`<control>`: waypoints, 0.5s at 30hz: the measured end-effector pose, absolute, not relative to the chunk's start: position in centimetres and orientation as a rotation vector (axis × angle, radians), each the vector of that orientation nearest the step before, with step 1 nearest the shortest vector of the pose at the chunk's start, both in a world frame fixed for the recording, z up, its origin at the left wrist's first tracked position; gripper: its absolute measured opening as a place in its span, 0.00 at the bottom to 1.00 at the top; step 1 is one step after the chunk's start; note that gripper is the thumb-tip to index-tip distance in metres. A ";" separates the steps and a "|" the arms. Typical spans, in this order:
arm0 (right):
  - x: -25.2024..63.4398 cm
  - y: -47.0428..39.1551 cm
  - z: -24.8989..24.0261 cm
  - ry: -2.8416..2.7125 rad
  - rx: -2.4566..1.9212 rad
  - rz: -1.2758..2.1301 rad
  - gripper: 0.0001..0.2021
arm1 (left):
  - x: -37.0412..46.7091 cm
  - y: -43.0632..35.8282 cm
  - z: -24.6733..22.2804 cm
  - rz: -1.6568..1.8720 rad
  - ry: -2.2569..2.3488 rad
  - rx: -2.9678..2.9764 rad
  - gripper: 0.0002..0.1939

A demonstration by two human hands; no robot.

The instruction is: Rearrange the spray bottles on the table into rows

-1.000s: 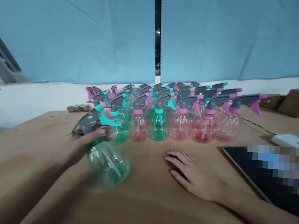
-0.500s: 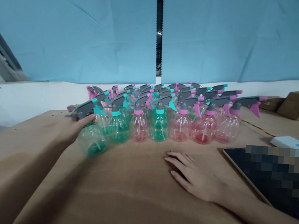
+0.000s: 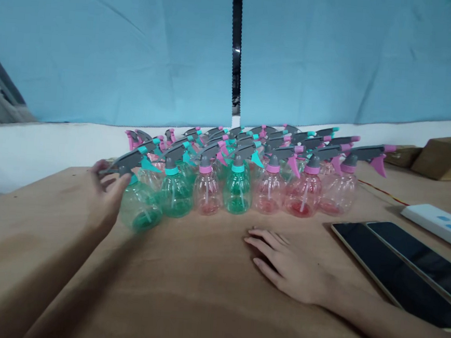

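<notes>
At the left end of the front row stands a green spray bottle (image 3: 141,208) with a grey head and turquoise trigger. My left hand (image 3: 106,196) is just left of its neck, thumb beside the neck and fingers curved apart behind the grey head's rear end; nothing shows between them. My right hand (image 3: 286,265) lies palm down on the wooden table (image 3: 184,301), fingers spread, holding nothing. In front of its fingertips stand a green bottle (image 3: 238,191) with a turquoise collar and a pink bottle (image 3: 269,193) with a pink collar.
Several more green and pink spray bottles stand upright in rows behind. Two dark phones, one (image 3: 389,270) nearer, lie at right, beside a white power strip (image 3: 436,222). A cardboard box (image 3: 445,157) sits at back right, before a blue sheet (image 3: 316,56).
My left hand has loosened from the left green bottle's neck and shifted slightly left, its fingers now apart. My right hand has stayed on the table. The view has turned a little right.
</notes>
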State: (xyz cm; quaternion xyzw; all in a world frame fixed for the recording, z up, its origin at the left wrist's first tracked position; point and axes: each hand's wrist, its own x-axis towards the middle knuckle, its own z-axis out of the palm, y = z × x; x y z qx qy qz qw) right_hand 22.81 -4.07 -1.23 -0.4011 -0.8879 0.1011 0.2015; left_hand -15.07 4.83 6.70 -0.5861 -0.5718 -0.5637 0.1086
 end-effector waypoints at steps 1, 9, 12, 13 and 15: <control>22.8 -4.1 -1.3 -2.484 -1.119 0.280 0.20 | -15.1 4.1 6.4 -1.747 -1.612 -1.637 0.28; 22.7 -3.9 -1.5 -2.471 -1.108 0.283 0.20 | -7.2 -3.3 3.6 -0.772 -1.028 -2.487 0.21; 22.7 -4.0 -1.3 -2.496 -1.109 0.282 0.20 | -2.8 -3.2 2.4 -0.350 -1.008 -2.876 0.21; 22.6 -4.0 -1.2 -2.503 -1.107 0.278 0.20 | -1.8 -2.9 2.0 -0.288 -1.054 -2.939 0.21; 22.6 -4.0 -1.0 -2.501 -1.093 0.269 0.20 | -0.2 -1.9 1.3 -0.211 -1.105 -3.021 0.23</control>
